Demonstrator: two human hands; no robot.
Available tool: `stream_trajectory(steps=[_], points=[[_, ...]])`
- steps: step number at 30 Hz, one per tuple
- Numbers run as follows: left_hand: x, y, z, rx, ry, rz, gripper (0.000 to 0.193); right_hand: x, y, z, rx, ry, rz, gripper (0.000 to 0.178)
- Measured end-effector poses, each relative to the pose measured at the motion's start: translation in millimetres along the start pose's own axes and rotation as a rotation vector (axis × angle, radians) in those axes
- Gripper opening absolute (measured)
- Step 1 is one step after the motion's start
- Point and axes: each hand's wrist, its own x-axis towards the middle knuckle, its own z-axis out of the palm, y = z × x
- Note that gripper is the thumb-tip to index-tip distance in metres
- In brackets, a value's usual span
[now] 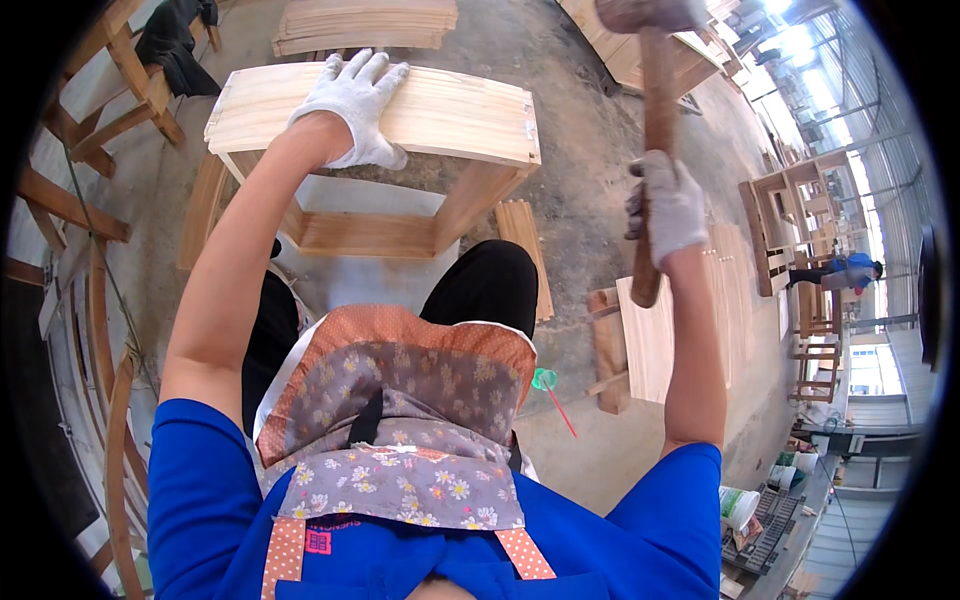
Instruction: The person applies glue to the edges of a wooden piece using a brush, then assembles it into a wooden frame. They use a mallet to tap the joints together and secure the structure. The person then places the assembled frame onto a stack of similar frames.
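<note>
A pale wooden drawer frame (460, 112) stands on edge in front of my knees, its opening facing me. Gloved in white, my left hand (352, 105) lies with fingers spread on its top board. Raised off to the right, my right hand (668, 205), also gloved, grips the handle of a wooden mallet (657, 110). The mallet's head is up near the top edge of the view, slightly blurred and well apart from the frame. At the board's right end, corner joints (530, 120) show.
Stacked boards (365, 25) lie beyond the frame; more boards (650, 340) rest on the floor at right. A green cup-like item with a red stick (545, 380) sits near my knee. Wooden racks (120, 90) stand at left. A person in blue (850, 272) is far right.
</note>
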Motion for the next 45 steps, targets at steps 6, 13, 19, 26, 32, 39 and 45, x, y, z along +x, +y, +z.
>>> stream_trajectory(steps=[6, 13, 19, 26, 32, 39, 45], points=[[0, 4, -5, -0.024, -0.027, 0.027, 0.103, 2, -9, -5, -0.194, -0.167, 0.2, 0.037], [-2, -2, -1, -0.032, 0.009, 0.011, 0.101, -8, 15, 26, -0.412, -0.131, 0.069, 0.039], [-2, -4, 0, -0.045, 0.031, 0.007, 0.1, -12, -32, 2, -0.122, -0.092, 0.153, 0.038], [-1, -2, 2, -0.09, 0.036, 0.024, 0.098, -11, 9, 6, -0.336, -0.202, 0.188, 0.038], [-3, -9, 11, -0.055, 0.081, 0.005, 0.098, -20, -26, 16, -0.01, 0.024, 0.029, 0.032], [0, -2, 0, -0.112, 0.068, 0.028, 0.098, -11, -19, -4, -0.276, -0.187, 0.281, 0.041], [-3, -5, 2, -0.099, 0.046, 0.011, 0.1, -26, -15, 22, -0.045, 0.092, -0.031, 0.037]])
